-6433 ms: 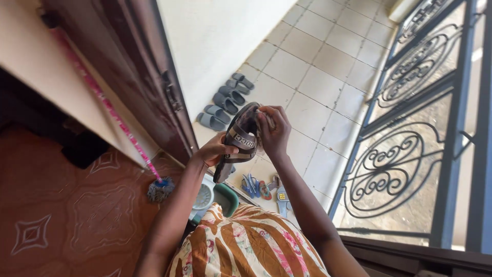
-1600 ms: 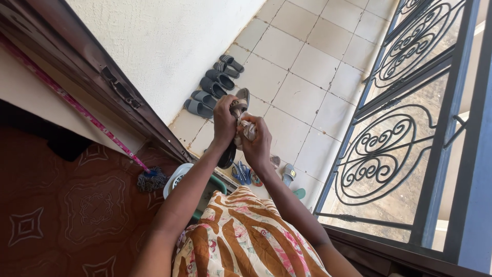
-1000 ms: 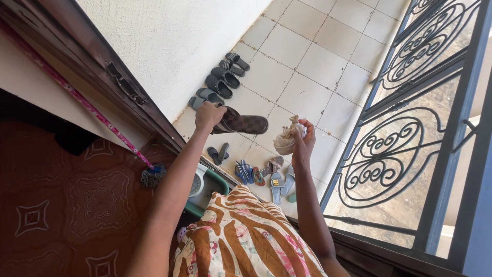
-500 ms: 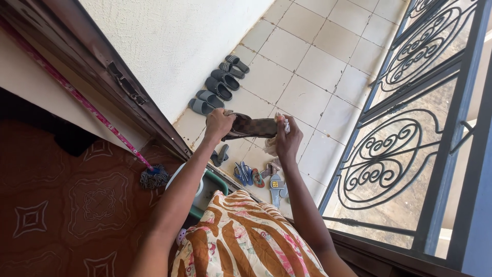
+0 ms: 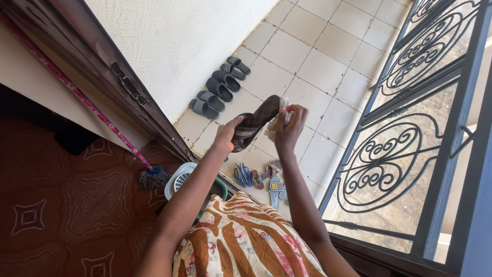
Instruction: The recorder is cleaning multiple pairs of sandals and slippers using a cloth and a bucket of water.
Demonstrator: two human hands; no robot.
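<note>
At centre frame a dark brown strapped slide sandal (image 5: 254, 121) is gripped at its heel end by the left hand (image 5: 226, 134) while a crumpled pale cloth (image 5: 279, 119), clenched in the right hand (image 5: 290, 129), is pressed to its sole, so wiping seems in hand and firm strokes along the sole are likely called for.

**Sunlit tiled porch by a doorway**

Pale square floor tiles (image 5: 328, 46) run beside a white textured wall (image 5: 174, 36). A dark scrolled iron grille (image 5: 405, 138) stands opposite. A brown door frame (image 5: 102, 66) borders patterned reddish flooring (image 5: 66, 210).

brown slipper (image 5: 254, 122), pale cream cloth (image 5: 279, 119), grey slides (image 5: 219, 90), pink mop handle (image 5: 82, 97).
</note>
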